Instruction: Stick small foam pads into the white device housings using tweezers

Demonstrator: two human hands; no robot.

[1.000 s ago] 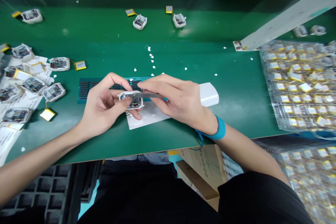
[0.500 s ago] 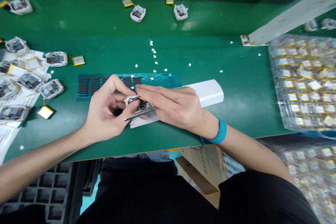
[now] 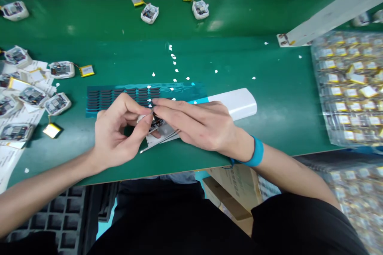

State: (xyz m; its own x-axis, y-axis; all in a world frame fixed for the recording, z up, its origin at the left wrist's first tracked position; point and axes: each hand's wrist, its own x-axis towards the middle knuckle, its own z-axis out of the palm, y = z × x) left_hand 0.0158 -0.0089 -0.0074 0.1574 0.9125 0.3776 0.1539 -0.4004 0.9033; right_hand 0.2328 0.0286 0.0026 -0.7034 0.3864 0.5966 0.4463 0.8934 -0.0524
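My left hand pinches a small white device housing with a circuit board between thumb and fingers, which cover much of it. Over its right side reaches my right hand, index and middle fingertips touching the housing's upper edge near my left fingertips. A slim metal tool that looks like tweezers is tucked under my right hand, its tip pointing down and left. Below both hands lies a white sheet, and behind them a blue film with rows of dark strips.
Several open white housings with yellow-edged batteries lie on the left, some on printed papers. Two more sit at the back. Small white stickers dot the green table. Clear trays of batteries stand right, near a white post.
Both hands have shifted slightly, and the housing has turned or tilted between them. The tweezers-like tool now angles more steeply, its tip lower. The whole view has moved a little.
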